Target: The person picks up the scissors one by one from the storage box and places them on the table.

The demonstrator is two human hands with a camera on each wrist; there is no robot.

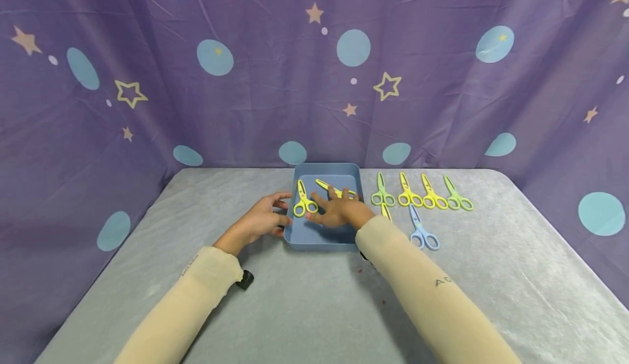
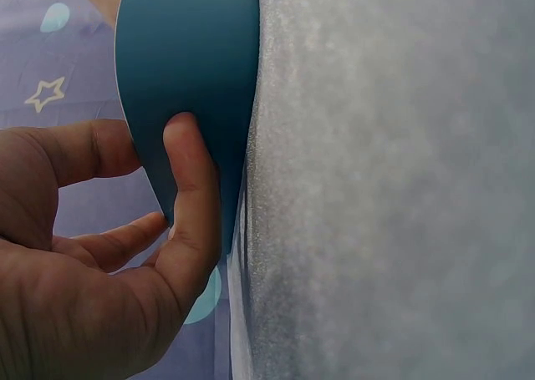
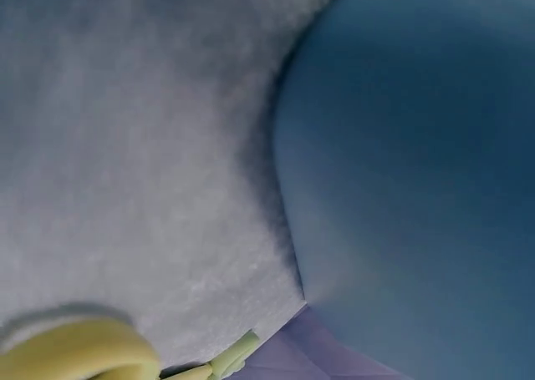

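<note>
A blue tray [image 1: 321, 247] stands on the table with two pairs of yellow scissors inside. One pair of scissors [image 1: 302, 195] lies upright at the tray's left; the other pair of scissors [image 1: 326, 185] lies slanted, its handles partly behind my right fingers. My left hand [image 1: 262, 218] holds the tray's left wall; in the left wrist view its bent fingers [image 2: 194, 179] touch the outer wall and rim. Above the tray floor my right hand [image 1: 336, 212] spreads its fingers, between the two pairs. Whether it touches either pair is unclear. The right wrist view does not show this hand.
Right of the tray lie green scissors [image 1: 382, 194], two yellow scissors [image 1: 409, 194] and more green scissors [image 1: 457, 196] in a row. Nearer are blue scissors [image 1: 421, 230] and yellow scissors [image 1: 386, 211] partly hidden by my right arm. A purple curtain [image 1: 265, 113] hangs behind.
</note>
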